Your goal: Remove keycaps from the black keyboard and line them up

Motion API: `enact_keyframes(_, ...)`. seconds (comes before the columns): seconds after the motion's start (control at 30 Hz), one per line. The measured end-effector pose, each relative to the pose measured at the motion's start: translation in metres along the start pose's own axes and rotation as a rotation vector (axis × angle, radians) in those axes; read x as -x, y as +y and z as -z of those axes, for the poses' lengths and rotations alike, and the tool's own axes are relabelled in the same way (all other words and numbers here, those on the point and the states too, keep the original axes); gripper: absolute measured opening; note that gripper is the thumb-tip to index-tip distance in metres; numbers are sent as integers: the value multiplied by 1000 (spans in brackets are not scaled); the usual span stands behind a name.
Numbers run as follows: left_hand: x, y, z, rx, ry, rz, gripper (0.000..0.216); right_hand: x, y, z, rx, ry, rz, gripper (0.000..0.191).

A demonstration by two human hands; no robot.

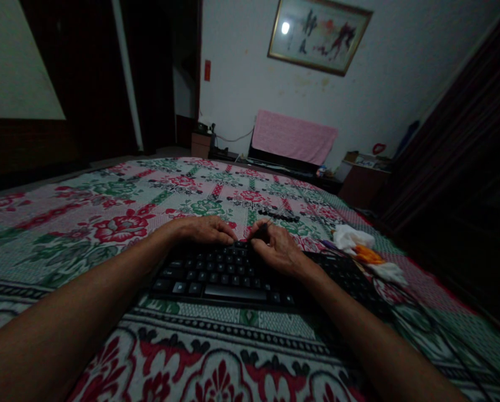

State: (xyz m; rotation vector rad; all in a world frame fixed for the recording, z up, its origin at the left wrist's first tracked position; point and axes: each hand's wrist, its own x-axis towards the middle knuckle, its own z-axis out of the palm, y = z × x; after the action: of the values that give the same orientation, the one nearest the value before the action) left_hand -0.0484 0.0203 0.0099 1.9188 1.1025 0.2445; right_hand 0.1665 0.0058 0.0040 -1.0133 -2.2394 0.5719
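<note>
A black keyboard [224, 273] lies on the patterned bedspread in front of me, its letter keys facing up. My left hand [205, 230] rests over its far left part, with bent fingers pressed together at the back rows and edge. Across from it, my right hand [277, 245] is closed, pinching a small dark object [265, 229] with thin bristle-like strands; its exact kind is unclear. The two sets of fingertips are close together. Beyond the right hand, a row of small black pieces [279, 215], looking like loose keycaps, lies on the bedspread.
White tissue or cloth [352, 237] and an orange cloth [369, 254] lie right of the keyboard, near a dark cable [432, 321]. The flowered bedspread [119, 226] spreads around. At the far wall, a pink towel [294, 137] hangs over a dark object near a cabinet [365, 178].
</note>
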Motion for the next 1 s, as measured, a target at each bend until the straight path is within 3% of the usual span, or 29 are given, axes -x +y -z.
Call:
enact_keyframes(0.23, -1, -2, -1, -3, 23, -3, 32, -1, 0, -7, -39, 50, 40, 19)
enact_keyframes(0.47, -3, -5, -1, 3, 19, 6, 32, -3, 4, -5, -13, 83, -21, 17)
enact_keyframes(0.73, -2, -3, -1, 6, 18, 2, 32, -3, 5, 1, -113, -31, -57, 16)
enact_keyframes(1.0, 0, -2, -1, 25, 6, 11, 34, -3, 9, 2, -72, -35, -72, 17)
